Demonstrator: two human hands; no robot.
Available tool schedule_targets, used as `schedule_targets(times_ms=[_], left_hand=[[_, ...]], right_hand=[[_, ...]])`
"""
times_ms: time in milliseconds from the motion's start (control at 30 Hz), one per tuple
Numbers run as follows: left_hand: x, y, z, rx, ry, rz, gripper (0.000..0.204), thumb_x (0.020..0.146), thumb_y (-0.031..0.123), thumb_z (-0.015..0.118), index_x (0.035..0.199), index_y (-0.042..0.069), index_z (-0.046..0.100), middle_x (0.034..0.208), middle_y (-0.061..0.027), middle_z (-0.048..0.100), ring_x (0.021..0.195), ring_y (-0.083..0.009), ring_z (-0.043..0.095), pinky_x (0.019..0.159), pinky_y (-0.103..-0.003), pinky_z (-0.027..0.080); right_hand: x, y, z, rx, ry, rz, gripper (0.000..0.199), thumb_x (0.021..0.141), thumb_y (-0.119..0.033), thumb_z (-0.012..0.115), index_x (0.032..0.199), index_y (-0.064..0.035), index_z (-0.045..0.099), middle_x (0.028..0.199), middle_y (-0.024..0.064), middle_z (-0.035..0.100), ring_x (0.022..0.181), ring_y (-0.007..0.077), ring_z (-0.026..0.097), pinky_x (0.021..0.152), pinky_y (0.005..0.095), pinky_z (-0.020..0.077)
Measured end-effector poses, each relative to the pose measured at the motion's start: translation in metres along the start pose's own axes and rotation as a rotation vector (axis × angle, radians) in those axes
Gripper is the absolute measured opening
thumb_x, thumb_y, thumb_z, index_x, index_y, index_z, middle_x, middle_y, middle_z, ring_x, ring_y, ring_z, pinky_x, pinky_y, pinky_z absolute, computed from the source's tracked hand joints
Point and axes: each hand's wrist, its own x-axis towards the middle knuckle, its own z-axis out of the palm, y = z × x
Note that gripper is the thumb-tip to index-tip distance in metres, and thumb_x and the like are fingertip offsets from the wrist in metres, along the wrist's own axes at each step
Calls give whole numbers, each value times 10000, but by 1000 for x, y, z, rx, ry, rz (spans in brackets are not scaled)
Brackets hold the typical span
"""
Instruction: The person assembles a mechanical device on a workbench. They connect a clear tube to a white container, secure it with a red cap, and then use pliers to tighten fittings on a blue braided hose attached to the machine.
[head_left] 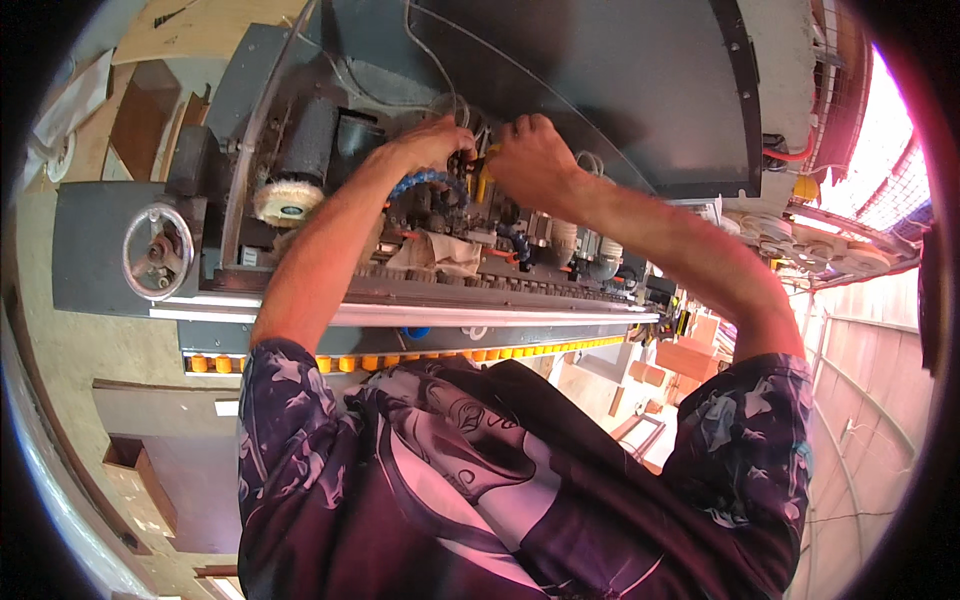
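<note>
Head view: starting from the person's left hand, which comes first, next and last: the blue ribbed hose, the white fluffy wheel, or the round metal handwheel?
From the left hand:
1. Blue ribbed hose, just below the hand.
2. White fluffy wheel, farther to the left.
3. Round metal handwheel, far left on the grey machine's end.

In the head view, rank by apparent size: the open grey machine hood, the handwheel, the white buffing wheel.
1. Grey machine hood, by far the largest.
2. Handwheel.
3. White buffing wheel, only slightly smaller than the handwheel; fisheye bending leaves that unsure.
</note>
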Motion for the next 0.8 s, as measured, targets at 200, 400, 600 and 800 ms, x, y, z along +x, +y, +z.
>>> schedule_targets(times_ms=[200, 400, 600, 800], left_hand=[[-6, 20, -15, 169, -74, 78, 567, 617, 36, 924, 1131, 154, 713, 1256, -1, 665, 1184, -307, 557, 1105, -411, 420], [-21, 63, -34, -46, -69, 27, 550, 699, 169, 952, 1202, 161, 730, 1333, -38, 651, 1321, -289, 536, 1148, -403, 414], [-7, 98, -77, 35, -264, -81, 454, 770, 195, 900, 1187, 109, 741, 1220, -94, 720, 1200, -293, 651, 1037, -424, 511], [11, 179, -72, 330, -295, -242, 239, 874, 146, 784, 1078, 24, 754, 1014, -128, 791, 975, -310, 756, 871, -422, 572]], right_hand=[[-32, 11, -23, 54, -172, 82, 218, 873, -284, 734, 1003, -131, 818, 1100, 109, 752, 1106, 314, 686, 899, 453, 495], [-69, 0, 89, 910, -208, 694, 367, 960, -396, 697, 1066, -58, 795, 1066, 230, 759, 1051, 423, 720, 886, 534, 558], [-42, -79, 202, 1319, 256, 1020, 495, 954, -411, 718, 1207, 15, 714, 1055, 302, 730, 1053, 472, 694, 929, 549, 543], [27, -96, 252, 1239, 557, 996, 396, 924, -337, 728, 1102, 16, 705, 952, 297, 728, 947, 491, 699, 860, 570, 557]])
